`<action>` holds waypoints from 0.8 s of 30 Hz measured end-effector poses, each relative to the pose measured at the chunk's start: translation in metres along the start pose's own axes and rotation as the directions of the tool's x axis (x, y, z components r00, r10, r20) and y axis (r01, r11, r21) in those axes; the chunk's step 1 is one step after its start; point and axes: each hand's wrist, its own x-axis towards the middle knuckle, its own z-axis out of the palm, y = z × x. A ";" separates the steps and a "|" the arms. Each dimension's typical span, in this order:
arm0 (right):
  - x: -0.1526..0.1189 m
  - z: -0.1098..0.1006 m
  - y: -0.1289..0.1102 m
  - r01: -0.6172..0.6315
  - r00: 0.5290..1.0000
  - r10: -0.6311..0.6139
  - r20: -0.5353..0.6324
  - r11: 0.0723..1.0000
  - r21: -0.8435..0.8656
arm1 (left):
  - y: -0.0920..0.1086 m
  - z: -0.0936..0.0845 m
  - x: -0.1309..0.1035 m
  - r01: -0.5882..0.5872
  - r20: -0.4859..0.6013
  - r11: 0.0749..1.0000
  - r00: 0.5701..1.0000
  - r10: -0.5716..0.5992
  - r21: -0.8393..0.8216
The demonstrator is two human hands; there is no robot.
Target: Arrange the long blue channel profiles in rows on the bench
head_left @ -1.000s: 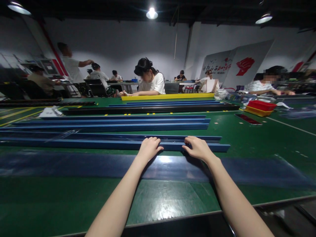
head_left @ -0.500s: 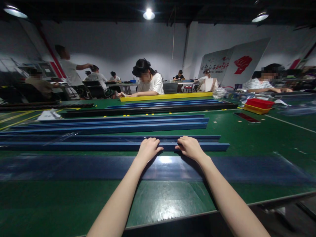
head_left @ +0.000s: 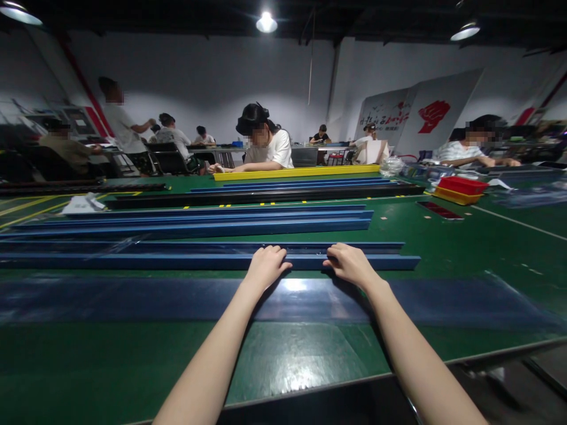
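A long blue channel strip [head_left: 155, 261] with raised edges lies across the table in front of me. My left hand [head_left: 268, 264] is closed over its near wall, thumb on my side and fingers curled inside. Farther right along the same wall, my right hand [head_left: 349, 262] grips it in a similar way. The fingertips of both hands are partly hidden in the channel. Between the strip and me, a wide band of clear plastic film [head_left: 186, 300] lies flat beneath my forearms.
More blue strips [head_left: 221, 225] and a black strip [head_left: 274, 195] lie beyond. Farther off are a yellow tray [head_left: 296, 172], red and yellow bins [head_left: 460, 189] and a phone-like dark slab [head_left: 440, 210]. A co-worker [head_left: 266, 141] sits opposite. The green table's near edge [head_left: 310, 386] runs below my arms.
The blue channel strip has slid a little to the right, its right end now farther over. My right hand has shifted right with it; my left hand has stayed about where it was.
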 end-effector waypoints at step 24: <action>0.001 0.002 0.002 -0.016 1.000 0.015 0.011 0.997 0.081 | -0.001 -0.001 0.000 0.006 0.019 1.000 1.000 -0.006 -0.005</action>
